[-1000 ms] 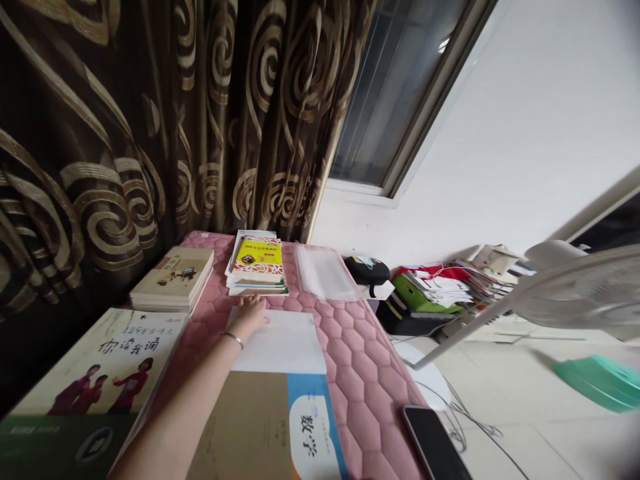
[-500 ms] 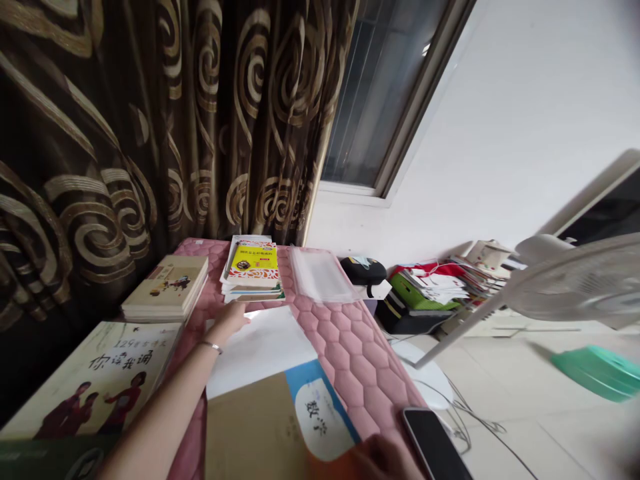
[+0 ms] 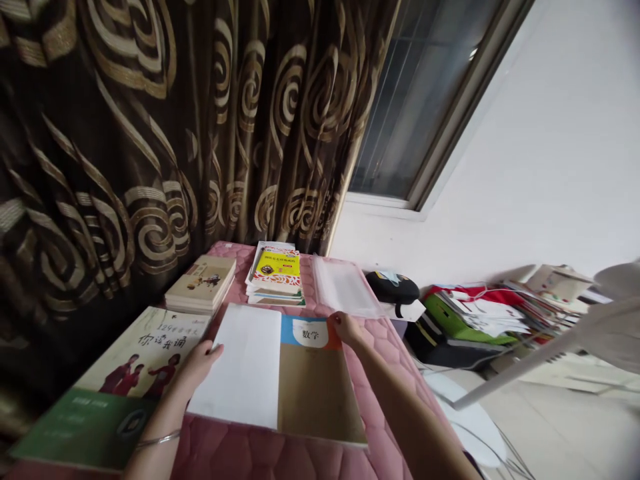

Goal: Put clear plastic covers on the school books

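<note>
A maths book [image 3: 320, 387] lies spread on the bed, its brown cover with a blue and orange band on the right and a white sheet [image 3: 243, 367] on the left. I cannot tell whether the sheet is part of the book. With thumb and fingers, my right hand [image 3: 345, 328] pinches the cover's upper right corner. At the white sheet's left edge, my left hand [image 3: 203, 363] is closed on it, a bracelet on the wrist. Beneath the left forearm is a large reading book [image 3: 100, 420] with a green lower part.
Farther back on the pink quilted mattress [image 3: 225, 457] are a stack of beige books [image 3: 200, 283], a pile topped by a yellow-labelled book [image 3: 277, 267] and clear plastic sleeves [image 3: 345, 287]. Beyond its right side are a black case [image 3: 393, 287] and a fan [image 3: 540, 360].
The book has turned so its cover faces upright beside the white sheet. My right hand has moved up to the cover's top corner, my left to the sheet's left edge. The view shifted.
</note>
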Demonstrator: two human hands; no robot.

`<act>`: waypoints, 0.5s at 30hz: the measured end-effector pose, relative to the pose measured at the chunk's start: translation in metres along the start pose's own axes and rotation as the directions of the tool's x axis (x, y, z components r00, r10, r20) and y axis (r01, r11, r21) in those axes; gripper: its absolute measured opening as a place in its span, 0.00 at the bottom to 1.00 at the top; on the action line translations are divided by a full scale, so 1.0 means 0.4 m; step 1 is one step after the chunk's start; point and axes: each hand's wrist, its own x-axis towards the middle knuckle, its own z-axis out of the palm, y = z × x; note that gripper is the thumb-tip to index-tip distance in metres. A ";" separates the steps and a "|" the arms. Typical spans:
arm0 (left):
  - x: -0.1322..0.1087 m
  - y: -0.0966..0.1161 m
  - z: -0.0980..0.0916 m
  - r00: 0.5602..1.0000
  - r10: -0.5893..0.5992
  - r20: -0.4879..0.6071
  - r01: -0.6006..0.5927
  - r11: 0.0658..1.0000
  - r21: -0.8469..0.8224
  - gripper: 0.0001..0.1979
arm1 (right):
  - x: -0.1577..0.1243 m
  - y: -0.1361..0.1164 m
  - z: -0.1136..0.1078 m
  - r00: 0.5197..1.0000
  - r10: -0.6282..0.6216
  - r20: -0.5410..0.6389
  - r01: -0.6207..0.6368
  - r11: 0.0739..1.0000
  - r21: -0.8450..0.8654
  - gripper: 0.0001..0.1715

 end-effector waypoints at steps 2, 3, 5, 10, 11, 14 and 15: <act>-0.010 0.004 -0.012 0.999 -0.048 -0.018 0.045 0.992 -0.121 0.15 | 0.003 0.003 0.019 1.000 0.002 0.025 -0.003 1.000 0.031 0.10; -0.010 0.008 -0.018 0.996 -0.079 -0.029 0.073 0.982 -0.172 0.14 | 0.001 0.006 0.022 1.000 0.008 0.023 -0.009 0.999 0.038 0.10; -0.006 0.019 -0.024 0.991 -0.123 -0.054 0.106 0.965 -0.238 0.15 | -0.013 0.006 0.020 1.000 0.019 -0.010 -0.018 0.999 0.043 0.12; 0.007 0.038 -0.026 0.998 -0.066 -0.021 0.056 0.950 -0.309 0.17 | -0.125 -0.091 0.065 0.988 -0.073 -0.134 0.087 0.991 0.103 0.23; 0.006 0.041 -0.029 0.999 -0.053 0.005 0.051 0.940 -0.339 0.19 | -0.163 -0.128 0.092 0.973 -0.143 -0.182 0.185 0.952 0.244 0.24; -0.002 0.062 -0.040 0.993 -0.017 0.116 0.069 0.883 -0.465 0.23 | -0.277 -0.247 0.186 0.968 -0.168 -0.188 0.248 0.764 0.596 0.32; -0.006 0.073 -0.043 0.988 -0.002 0.154 0.081 0.857 -0.509 0.24 | -0.308 -0.283 0.212 0.977 -0.165 -0.135 0.213 0.721 0.660 0.34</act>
